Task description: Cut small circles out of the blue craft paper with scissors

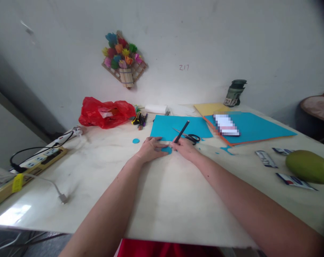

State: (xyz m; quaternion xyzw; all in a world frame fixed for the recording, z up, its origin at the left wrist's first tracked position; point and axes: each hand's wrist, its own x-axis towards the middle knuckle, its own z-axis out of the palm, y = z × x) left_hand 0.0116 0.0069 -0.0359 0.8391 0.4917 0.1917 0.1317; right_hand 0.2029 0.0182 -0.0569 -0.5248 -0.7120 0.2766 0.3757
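My right hand (184,147) is closed round a black pen (182,132), its lower end down at a small blue paper piece (167,150). Pressed on that piece, with its fingers spread, is my left hand (151,149). Behind both hands lies a blue paper sheet (164,125). Black-handled scissors (193,138) rest by the sheet's front edge, just beyond my right hand. To the left of my left hand is a small blue paper disc (135,141). Blue scraps (227,150) lie to the right of my right hand.
Markers (143,121) and a red plastic bag (105,113) lie at the back left, a power strip (41,159) at the left edge. At right are a phone (226,125) on coloured sheets, a bottle (235,93), small packets (266,159) and a green fruit (308,166).
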